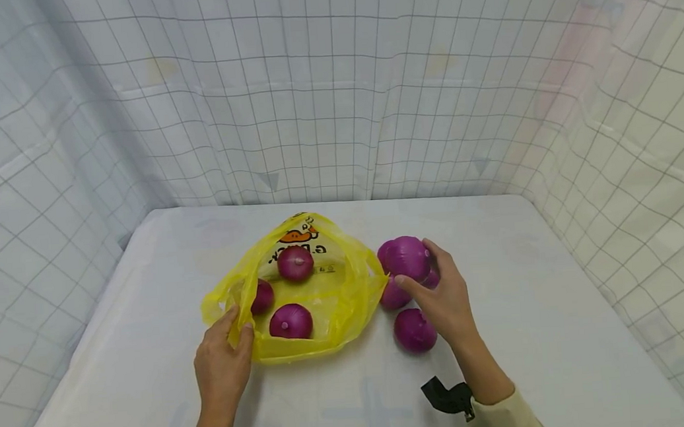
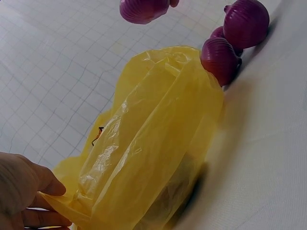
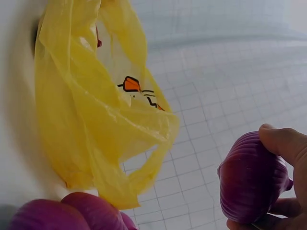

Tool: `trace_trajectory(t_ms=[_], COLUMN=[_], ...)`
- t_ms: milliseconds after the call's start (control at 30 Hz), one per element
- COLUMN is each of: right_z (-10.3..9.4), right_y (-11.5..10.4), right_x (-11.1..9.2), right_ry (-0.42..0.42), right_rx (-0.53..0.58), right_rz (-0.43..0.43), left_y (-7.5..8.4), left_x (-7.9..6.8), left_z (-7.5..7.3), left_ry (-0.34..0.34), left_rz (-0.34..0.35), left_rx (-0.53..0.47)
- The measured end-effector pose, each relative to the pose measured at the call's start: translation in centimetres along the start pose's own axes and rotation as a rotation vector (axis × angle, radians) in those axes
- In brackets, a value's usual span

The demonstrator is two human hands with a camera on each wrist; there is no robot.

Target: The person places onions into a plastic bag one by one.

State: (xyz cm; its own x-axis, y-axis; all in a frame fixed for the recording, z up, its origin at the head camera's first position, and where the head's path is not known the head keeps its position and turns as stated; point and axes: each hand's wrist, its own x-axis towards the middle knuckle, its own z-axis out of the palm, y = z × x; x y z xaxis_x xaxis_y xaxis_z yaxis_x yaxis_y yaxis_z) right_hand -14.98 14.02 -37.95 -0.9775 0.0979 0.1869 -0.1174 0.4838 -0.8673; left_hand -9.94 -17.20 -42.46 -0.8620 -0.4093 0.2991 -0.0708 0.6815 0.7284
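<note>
A yellow plastic bag [image 1: 348, 305] lies with its mouth spread toward me, and three red onions [image 1: 291, 321] show inside it. My left hand [image 1: 224, 360] pinches the left edge of the bag's mouth between thumb and fingers. To the right of the bag, my right hand [image 1: 445, 292] grips a red onion [image 3: 252, 177], held raised above other onions. Several red onions [image 2: 245, 24] rest on the table beside the bag, partly hidden behind the held one; one onion [image 1: 415, 331] sits nearer to me, below the right hand.
The table [image 1: 150, 359] has a white covering. White grid-patterned curtains [image 1: 323, 109] enclose it at the back and both sides. A black strap [image 1: 447, 396] hangs by the right wrist, next to a pale sleeve [image 1: 508, 417].
</note>
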Motion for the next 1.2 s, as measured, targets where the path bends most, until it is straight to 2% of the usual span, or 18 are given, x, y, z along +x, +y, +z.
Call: trace_trajectory(t_ms=[200, 367, 567, 733, 1033, 1200], right_z=[1.4, 2.7, 4.6, 6.4, 9.6, 11.1], right_y=[-1.7, -3.0, -4.6, -5.6, -6.1, -5.8], right_x=[0.3, 0.3, 0.2, 0.0, -0.2, 0.0], right_ry=[-0.021, -0.064, -0.087, -0.125, -0.213, -0.234], right_rx=[0.035, 0.055, 0.068, 0.068, 0.015, -0.020], right_rz=[-0.055, -0.080, -0.183, -0.220, -0.277, -0.286], left_y=[0.0, 0.1, 0.2, 0.3, 0.5, 0.6], left_x=[0.0, 0.1, 0.1, 0.0, -0.1, 0.0], left_z=[0.0, 0.0, 0.0, 0.0, -0.1, 0.0], left_ry=[0.006, -0.014, -0.020, -0.025, -0.037, -0.036], left_rz=[0.010, -0.008, -0.012, -0.018, -0.033, -0.033], left_rx=[-0.001, 0.003, 0.008, -0.001, 0.003, 0.007])
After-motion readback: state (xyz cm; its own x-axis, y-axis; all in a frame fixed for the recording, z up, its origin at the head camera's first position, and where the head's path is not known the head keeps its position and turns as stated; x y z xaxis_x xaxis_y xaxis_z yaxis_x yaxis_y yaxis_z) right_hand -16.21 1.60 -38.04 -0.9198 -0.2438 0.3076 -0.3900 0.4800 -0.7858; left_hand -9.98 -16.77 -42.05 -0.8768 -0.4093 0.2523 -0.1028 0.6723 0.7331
